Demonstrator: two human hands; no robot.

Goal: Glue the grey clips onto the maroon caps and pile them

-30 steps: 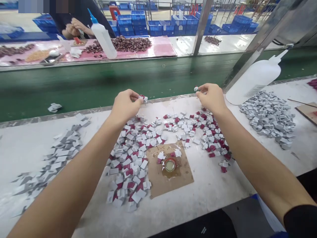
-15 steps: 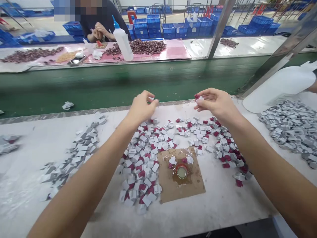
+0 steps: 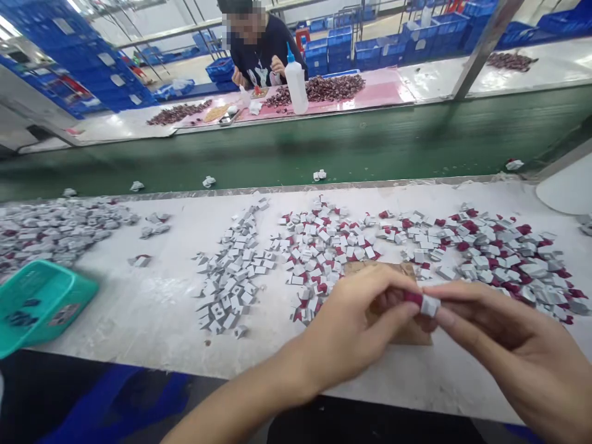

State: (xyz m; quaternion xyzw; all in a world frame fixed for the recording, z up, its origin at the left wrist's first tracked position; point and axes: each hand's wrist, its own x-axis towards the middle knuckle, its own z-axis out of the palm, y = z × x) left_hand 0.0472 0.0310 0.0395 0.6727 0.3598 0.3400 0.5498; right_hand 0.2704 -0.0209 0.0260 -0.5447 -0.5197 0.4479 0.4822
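A small piece [image 3: 430, 306], maroon at 1 end and pale grey at the other, sits between the fingertips of 2 bare hands. The left hand [image 3: 356, 320] pinches it on the maroon side; the right hand [image 3: 518, 345] closes thumb and finger on the grey side. The opposed grip probably steadies so small a body and lets the 2 ends be pressed or turned against each other. Whether the 2 parts are fully joined cannot be told, as the fingers cover the seam.

Below and behind the fingers lies a brown board [image 3: 419, 337], mostly hidden by them; its central place suggests a work surface kept within easy reach. Beyond the fingers, to their left, spreads a mixed heap [image 3: 324, 237] of grey and maroon; a second heap [image 3: 504, 253] lies to their right, so that each hand has stock nearby. Farther left of the fingers is a grey heap [image 3: 231, 277], apparently sorted by colour, and well beyond it a teal basket [image 3: 82, 293].

Past the heaps, a green belt [image 3: 277, 154] bears scattered pieces. Farthest from the fingers, a co-worker [image 3: 277, 43] sits behind a blue-tipped bottle [image 3: 296, 86], which stands upright.
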